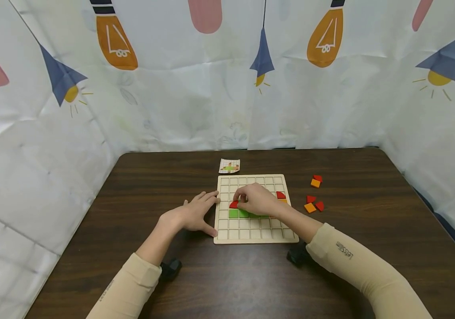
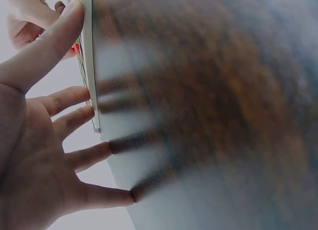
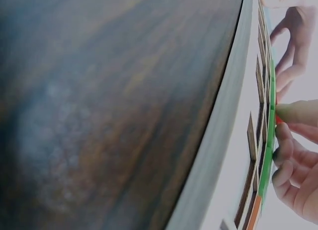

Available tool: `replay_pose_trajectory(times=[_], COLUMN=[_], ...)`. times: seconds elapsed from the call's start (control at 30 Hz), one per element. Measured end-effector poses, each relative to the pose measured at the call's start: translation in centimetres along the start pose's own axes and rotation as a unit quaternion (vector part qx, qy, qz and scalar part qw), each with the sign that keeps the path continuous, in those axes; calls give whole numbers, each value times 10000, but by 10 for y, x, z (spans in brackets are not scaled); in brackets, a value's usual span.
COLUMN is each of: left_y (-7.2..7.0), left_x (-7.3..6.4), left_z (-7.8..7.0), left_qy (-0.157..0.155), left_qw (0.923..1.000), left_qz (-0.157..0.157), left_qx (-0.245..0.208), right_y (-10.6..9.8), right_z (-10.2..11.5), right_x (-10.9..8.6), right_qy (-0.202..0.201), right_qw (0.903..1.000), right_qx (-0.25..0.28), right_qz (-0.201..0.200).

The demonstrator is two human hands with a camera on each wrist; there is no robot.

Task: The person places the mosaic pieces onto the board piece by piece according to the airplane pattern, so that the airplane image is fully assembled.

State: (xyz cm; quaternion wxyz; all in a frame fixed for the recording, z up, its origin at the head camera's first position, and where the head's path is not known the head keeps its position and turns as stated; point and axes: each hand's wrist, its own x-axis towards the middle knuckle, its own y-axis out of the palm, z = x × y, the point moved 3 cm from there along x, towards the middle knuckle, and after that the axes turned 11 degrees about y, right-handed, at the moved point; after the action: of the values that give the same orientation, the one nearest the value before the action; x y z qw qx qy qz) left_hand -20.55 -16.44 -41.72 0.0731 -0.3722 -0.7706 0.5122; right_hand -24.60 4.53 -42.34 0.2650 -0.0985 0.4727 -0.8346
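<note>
A pale wooden grid board (image 1: 251,235) lies on the dark table. My left hand (image 1: 195,212) rests at its left edge, thumb at the near corner and fingers spread. Over the board, my right hand (image 1: 257,199) pinches a red piece (image 3: 278,119) with thumb and fingertips, just above a row of green squares (image 1: 233,213). In the head view a red quarter-round piece (image 1: 233,204) shows beside those fingertips. Another red piece (image 1: 280,195) sits at the board's right, above an orange piece (image 1: 283,200) partly hidden by my right wrist.
Behind the board lies a small picture card (image 1: 229,166) with a grid pattern. To the right are loose red pieces (image 1: 320,206) and orange squares (image 1: 310,208). A printed curtain (image 1: 211,110) surrounds the table (image 1: 227,283).
</note>
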Motion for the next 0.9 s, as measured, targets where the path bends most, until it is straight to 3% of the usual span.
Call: replay_pose_trajectory(times=[0.53,0.9], left_y=[1,0], left_x=[-2,-3], left_z=[0,-2], left_qy=[24,32], left_qw=[10000,9999], left_qz=[-26,-43], left_qx=[-85,-130], right_y=[0,-26], right_z=[-5,-40], right_x=[-2,-15], right_qy=[99,457], right_qw=[9998,9972], right_qx=[76,463], right_qz=[-120,-360])
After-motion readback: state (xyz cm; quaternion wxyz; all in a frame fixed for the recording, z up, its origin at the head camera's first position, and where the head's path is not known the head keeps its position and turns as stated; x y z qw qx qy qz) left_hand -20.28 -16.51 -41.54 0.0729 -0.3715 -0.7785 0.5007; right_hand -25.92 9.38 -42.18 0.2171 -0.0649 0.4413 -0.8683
